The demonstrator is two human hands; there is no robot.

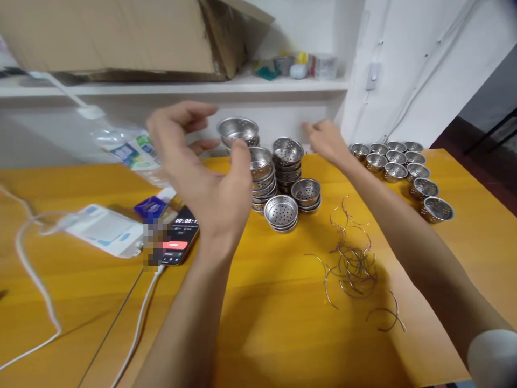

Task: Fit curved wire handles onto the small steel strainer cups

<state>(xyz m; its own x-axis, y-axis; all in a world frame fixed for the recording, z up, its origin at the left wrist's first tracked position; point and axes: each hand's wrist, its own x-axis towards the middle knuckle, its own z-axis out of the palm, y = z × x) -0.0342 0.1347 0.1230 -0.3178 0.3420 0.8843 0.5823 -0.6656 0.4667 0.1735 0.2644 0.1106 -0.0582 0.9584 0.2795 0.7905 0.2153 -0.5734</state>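
My left hand (202,178) is raised over the yellow table (283,323), fingers spread and curved, with nothing in them. Just behind it stand stacks of small perforated steel cups (283,210), and one cup (238,130) sits highest, close to my fingertips. My right hand (327,141) reaches to the far side of the stacks, near the white wall. Its fingers are bunched and blurred, so I cannot see whether they hold anything. A loose pile of thin curved wire pieces (353,264) lies under my right forearm.
More steel cups (399,164) stand in rows at the back right. On the left lie a phone (180,240) on a white cable (36,280), white packets (105,229) and a plastic bag (129,148). A shelf above carries a cardboard box (121,37).
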